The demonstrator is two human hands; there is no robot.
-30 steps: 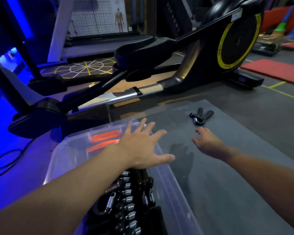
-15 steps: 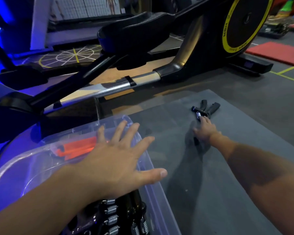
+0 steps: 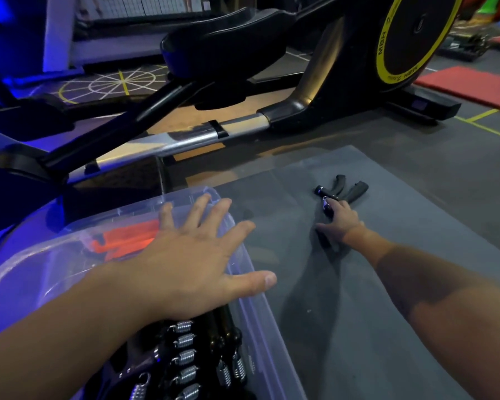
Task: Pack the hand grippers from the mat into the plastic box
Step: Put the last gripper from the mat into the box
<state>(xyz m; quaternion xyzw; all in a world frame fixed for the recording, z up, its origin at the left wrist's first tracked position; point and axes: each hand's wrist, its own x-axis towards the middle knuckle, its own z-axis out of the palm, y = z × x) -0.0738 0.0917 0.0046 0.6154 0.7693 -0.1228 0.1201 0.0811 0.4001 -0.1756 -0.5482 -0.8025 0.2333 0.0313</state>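
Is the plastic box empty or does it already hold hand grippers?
Not empty: the plastic box holds black hand grippers with metal springs at its near end, and something orange at the far end.

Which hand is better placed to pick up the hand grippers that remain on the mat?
Right. The right hand already touches the hand grippers on the mat; the left hand is spread over the plastic box.

I note: plastic box (image 3: pixel 251 287) clear, glossy walls. Mat (image 3: pixel 387 284) matt grey, finely textured. Packed hand grippers (image 3: pixel 185 359) near left: shiny metal coil springs. Far machine rail (image 3: pixel 202 134) polished metal.
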